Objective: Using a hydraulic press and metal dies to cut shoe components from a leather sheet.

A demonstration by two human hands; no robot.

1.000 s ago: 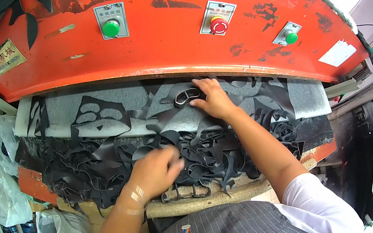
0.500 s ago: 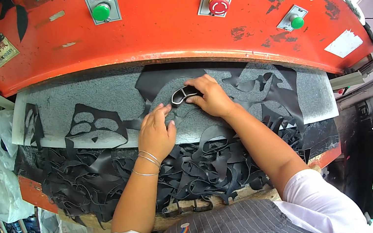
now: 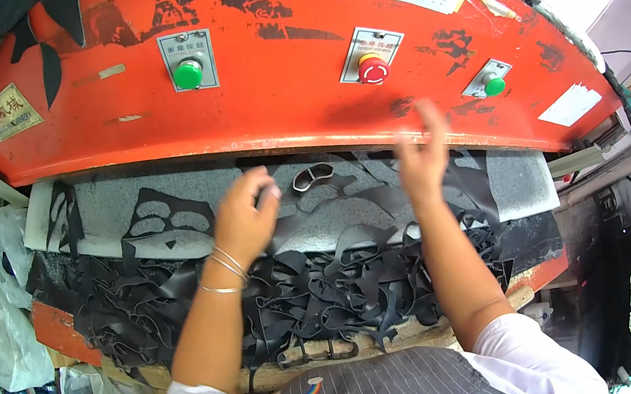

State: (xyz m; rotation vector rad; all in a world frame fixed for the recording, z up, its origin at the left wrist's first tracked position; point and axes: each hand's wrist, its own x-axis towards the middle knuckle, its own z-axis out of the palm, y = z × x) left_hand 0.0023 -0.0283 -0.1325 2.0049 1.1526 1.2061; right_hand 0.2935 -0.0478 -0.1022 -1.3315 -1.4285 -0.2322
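Observation:
A small metal cutting die (image 3: 313, 175) with a curved outline and a crossbar rests alone on a dark leather-like sheet (image 3: 380, 199), which has shapes cut out of it. My left hand (image 3: 245, 213) hovers to the left of the die, empty, thumb apart from the fingers. Off to the right, my right hand (image 3: 422, 165) is raised and smeared by motion. Its fingers are stretched toward the orange press head (image 3: 283, 106), and nothing shows in it. Both hands are apart from the die. Under the sheet lies a pale grey cutting board (image 3: 523, 184).
On the press head sit a left green button (image 3: 187, 74), a red emergency button (image 3: 373, 69) and a right green button (image 3: 494, 86). Dark cut scraps (image 3: 330, 279) are heaped along the near side of the board. Plastic bags (image 3: 8, 327) hang at the left.
My right hand has let go of the die and moved right and up. My left hand has drawn back a little to the left. The view has tilted upward; the die stays on the sheet.

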